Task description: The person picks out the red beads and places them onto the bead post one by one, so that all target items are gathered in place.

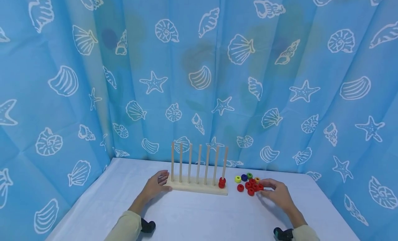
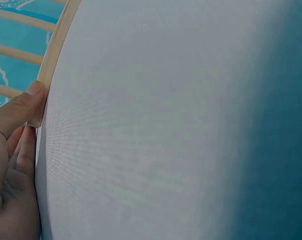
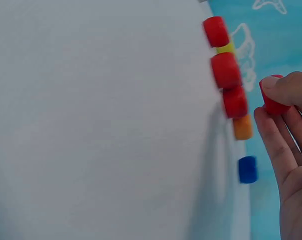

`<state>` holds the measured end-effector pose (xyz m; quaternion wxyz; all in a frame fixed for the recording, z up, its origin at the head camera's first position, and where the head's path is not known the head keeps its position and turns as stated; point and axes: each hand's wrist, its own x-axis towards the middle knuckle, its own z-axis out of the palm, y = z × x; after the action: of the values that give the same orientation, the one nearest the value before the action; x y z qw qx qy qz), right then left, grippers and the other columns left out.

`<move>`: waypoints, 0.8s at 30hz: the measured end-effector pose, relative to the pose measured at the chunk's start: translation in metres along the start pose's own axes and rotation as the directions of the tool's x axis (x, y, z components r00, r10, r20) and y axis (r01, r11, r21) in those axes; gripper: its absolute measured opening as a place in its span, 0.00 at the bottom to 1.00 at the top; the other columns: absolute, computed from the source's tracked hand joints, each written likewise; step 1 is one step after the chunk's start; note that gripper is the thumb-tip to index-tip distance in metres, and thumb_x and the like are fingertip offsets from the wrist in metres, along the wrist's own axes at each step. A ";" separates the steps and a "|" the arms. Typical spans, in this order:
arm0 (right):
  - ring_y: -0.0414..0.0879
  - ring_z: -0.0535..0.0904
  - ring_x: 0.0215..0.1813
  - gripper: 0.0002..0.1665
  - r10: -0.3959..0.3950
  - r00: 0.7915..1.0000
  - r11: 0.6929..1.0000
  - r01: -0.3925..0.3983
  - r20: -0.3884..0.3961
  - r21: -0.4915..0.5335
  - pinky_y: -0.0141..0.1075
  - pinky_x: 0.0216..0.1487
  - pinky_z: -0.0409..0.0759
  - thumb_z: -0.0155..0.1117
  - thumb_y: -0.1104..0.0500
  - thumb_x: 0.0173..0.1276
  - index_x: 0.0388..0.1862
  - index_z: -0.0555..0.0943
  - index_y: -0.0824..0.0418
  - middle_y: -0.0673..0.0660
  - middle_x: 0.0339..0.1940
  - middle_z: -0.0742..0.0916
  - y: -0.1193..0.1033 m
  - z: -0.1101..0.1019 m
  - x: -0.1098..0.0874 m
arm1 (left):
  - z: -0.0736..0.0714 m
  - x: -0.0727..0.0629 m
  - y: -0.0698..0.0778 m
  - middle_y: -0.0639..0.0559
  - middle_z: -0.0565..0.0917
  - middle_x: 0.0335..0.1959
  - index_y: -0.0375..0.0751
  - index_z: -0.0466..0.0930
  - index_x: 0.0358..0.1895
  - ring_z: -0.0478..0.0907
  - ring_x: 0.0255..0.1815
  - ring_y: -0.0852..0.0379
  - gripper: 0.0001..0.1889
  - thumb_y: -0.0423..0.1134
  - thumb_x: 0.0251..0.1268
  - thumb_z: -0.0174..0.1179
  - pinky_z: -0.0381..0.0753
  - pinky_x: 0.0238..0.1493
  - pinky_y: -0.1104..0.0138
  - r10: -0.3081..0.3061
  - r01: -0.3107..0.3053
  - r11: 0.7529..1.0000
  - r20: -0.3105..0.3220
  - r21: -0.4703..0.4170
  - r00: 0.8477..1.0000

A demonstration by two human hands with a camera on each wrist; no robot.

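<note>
A wooden peg rack (image 1: 199,188) with a row of upright dowels stands on the table. Red beads (image 1: 222,183) are stacked at the foot of its rightmost dowel. My left hand (image 1: 155,186) grips the rack's left end; in the left wrist view the thumb (image 2: 21,107) lies on the front of the base and the other fingers are behind it. My right hand (image 1: 278,194) is at the right side of a bead pile. Between thumb and fingers it pinches a red bead (image 3: 274,97), held off the table in the right wrist view.
Several loose red beads (image 1: 250,191) lie right of the rack. Near them are a yellow bead (image 1: 237,179), a dark blue bead (image 1: 244,177), a green bead (image 1: 249,175) and an orange bead (image 1: 257,180). A blue shell-print curtain (image 1: 192,106) hangs behind the white-covered table (image 1: 214,220).
</note>
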<state>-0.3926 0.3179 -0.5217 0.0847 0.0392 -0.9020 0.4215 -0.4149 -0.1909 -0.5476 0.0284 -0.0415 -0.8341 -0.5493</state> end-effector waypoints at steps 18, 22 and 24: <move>0.58 0.77 0.60 0.29 -0.238 0.970 0.967 0.241 -0.040 0.082 0.45 0.52 0.84 0.72 0.48 0.61 0.59 0.80 0.58 0.59 0.55 0.84 -0.092 -0.020 0.044 | -0.002 -0.001 0.001 0.39 0.74 0.65 0.37 0.66 0.69 0.72 0.65 0.41 0.44 0.36 0.44 0.78 0.76 0.62 0.56 0.005 -0.005 1.000 0.000 -0.004 1.000; 0.59 0.77 0.59 0.29 -0.298 0.952 0.948 0.303 -0.064 0.100 0.42 0.50 0.85 0.72 0.48 0.61 0.58 0.80 0.59 0.59 0.54 0.84 -0.119 -0.024 0.054 | -0.002 -0.003 0.001 0.39 0.74 0.65 0.36 0.66 0.69 0.71 0.65 0.41 0.44 0.36 0.45 0.78 0.76 0.62 0.56 0.010 -0.010 1.000 0.006 -0.008 1.000; 0.58 0.77 0.59 0.29 -0.318 0.945 0.938 0.325 -0.072 0.122 0.41 0.50 0.85 0.73 0.49 0.61 0.58 0.80 0.59 0.59 0.54 0.84 -0.133 -0.025 0.057 | -0.002 -0.003 0.002 0.39 0.74 0.65 0.36 0.66 0.69 0.71 0.65 0.41 0.44 0.36 0.45 0.78 0.75 0.62 0.56 0.011 -0.011 1.000 0.007 -0.004 1.000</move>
<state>-0.4270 0.2514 -0.3950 0.1725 0.1806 -0.8512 0.4616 -0.4117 -0.1923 -0.5454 0.0283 -0.0479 -0.8328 -0.5507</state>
